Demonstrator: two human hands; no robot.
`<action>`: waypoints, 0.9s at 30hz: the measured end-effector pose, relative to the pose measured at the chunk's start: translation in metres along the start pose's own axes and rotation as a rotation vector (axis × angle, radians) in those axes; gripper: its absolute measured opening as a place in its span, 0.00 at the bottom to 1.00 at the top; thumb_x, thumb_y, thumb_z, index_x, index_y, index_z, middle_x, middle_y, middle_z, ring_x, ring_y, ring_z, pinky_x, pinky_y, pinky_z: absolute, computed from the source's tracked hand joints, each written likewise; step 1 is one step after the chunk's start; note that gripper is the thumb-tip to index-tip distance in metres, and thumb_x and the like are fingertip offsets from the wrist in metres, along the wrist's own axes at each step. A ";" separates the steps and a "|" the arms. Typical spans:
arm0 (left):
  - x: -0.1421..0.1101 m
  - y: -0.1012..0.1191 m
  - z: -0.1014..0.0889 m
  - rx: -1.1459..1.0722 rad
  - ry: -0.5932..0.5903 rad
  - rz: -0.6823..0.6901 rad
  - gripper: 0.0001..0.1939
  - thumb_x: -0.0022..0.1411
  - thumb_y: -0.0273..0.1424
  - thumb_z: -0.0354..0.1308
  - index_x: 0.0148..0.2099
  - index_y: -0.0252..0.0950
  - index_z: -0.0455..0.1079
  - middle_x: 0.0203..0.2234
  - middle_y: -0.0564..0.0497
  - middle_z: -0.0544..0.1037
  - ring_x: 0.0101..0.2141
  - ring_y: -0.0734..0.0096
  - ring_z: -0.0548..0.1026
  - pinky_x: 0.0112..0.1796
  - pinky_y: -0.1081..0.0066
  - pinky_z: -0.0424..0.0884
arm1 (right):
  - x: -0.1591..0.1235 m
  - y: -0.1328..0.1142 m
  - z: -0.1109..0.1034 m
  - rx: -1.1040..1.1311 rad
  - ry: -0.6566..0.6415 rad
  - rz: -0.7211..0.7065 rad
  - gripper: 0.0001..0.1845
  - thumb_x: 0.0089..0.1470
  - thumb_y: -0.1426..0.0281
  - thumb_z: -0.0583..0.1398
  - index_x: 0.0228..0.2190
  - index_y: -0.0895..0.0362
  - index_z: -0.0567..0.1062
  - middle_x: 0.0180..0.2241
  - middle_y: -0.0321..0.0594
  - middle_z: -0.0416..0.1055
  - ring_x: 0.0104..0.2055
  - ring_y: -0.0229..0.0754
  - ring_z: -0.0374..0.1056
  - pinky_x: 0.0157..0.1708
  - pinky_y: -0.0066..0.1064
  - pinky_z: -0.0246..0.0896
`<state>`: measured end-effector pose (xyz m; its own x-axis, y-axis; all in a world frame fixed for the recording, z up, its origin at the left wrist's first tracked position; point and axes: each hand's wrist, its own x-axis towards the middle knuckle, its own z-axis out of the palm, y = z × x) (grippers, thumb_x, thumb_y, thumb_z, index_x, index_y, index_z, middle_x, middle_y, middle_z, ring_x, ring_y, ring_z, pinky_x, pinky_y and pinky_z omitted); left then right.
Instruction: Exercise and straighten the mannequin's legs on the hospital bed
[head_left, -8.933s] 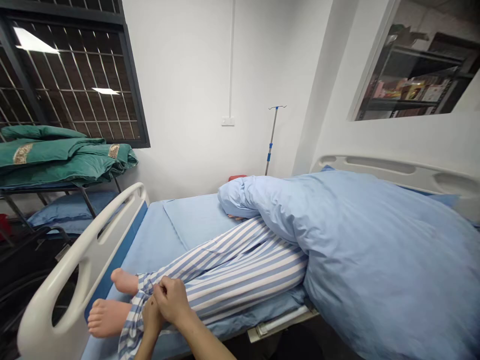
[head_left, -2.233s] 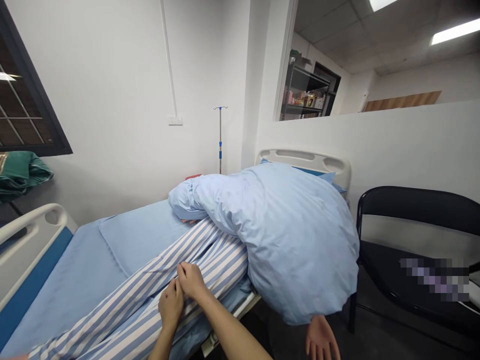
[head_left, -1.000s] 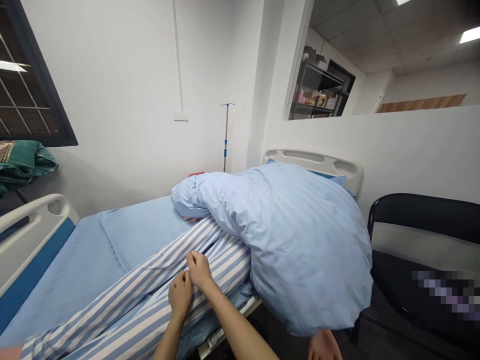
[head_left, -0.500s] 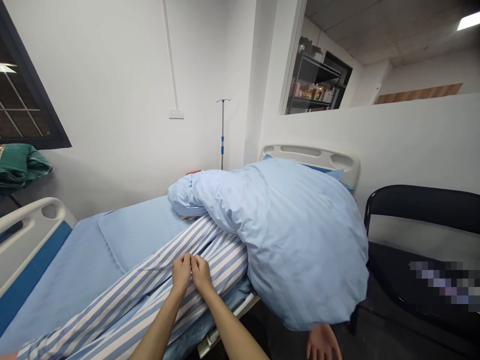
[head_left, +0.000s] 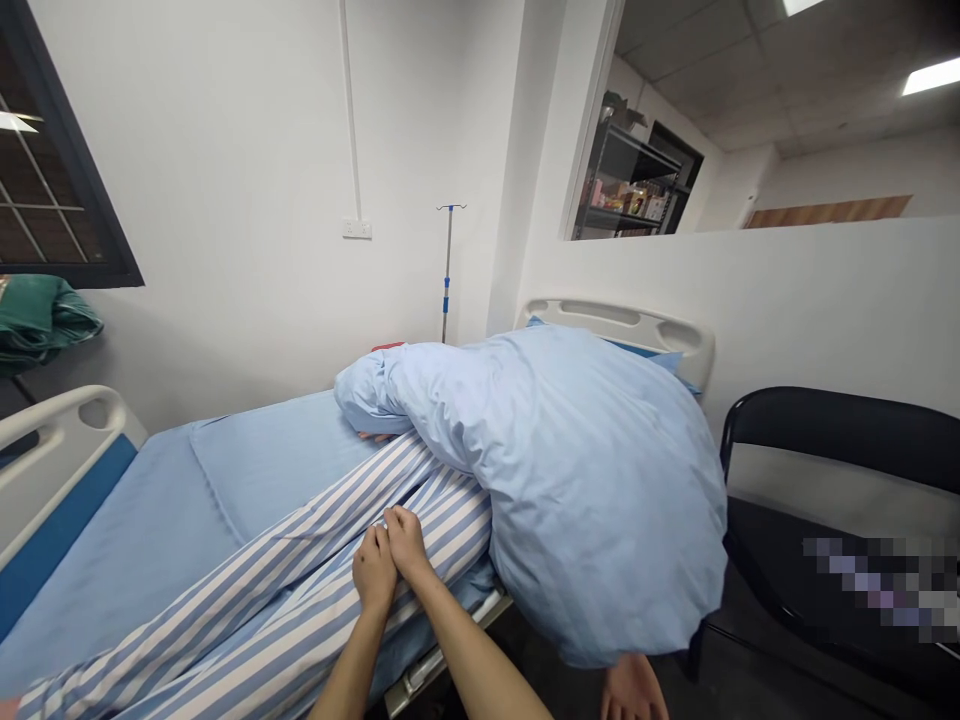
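Observation:
A figure in blue-and-white striped trousers (head_left: 300, 590) lies on a hospital bed (head_left: 150, 500), its upper body hidden under a light blue quilt (head_left: 585, 470). My left hand (head_left: 373, 572) and my right hand (head_left: 405, 540) sit side by side on the near thigh, fingers curled and pressed onto the striped cloth. A limp hand (head_left: 634, 690) of the figure hangs below the quilt's edge at the bed's near side.
A white footboard (head_left: 52, 440) stands at left, a white headboard (head_left: 622, 325) behind the quilt. An IV pole (head_left: 448, 270) rises by the far wall. A black chair (head_left: 840, 500) stands at right. Green folded bedding (head_left: 41, 320) lies at far left.
Over the earlier frames my hands moved from the ankle cuff up the leg to the thigh. In the last second the left hand closed up against the right one.

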<state>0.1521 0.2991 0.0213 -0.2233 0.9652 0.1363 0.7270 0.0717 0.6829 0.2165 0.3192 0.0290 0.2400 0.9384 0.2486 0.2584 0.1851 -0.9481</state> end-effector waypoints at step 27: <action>0.003 0.022 0.008 -0.076 0.005 -0.025 0.17 0.64 0.34 0.41 0.28 0.37 0.66 0.26 0.47 0.76 0.29 0.68 0.71 0.29 0.72 0.56 | 0.008 0.014 -0.016 0.008 0.088 -0.088 0.22 0.57 0.58 0.49 0.17 0.56 0.57 0.17 0.31 0.56 0.22 0.35 0.51 0.24 0.27 0.45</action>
<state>0.1727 0.3056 0.0312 -0.2441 0.9620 0.1219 0.6697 0.0763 0.7387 0.2376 0.3249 0.0209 0.2980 0.8892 0.3472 0.2746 0.2685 -0.9233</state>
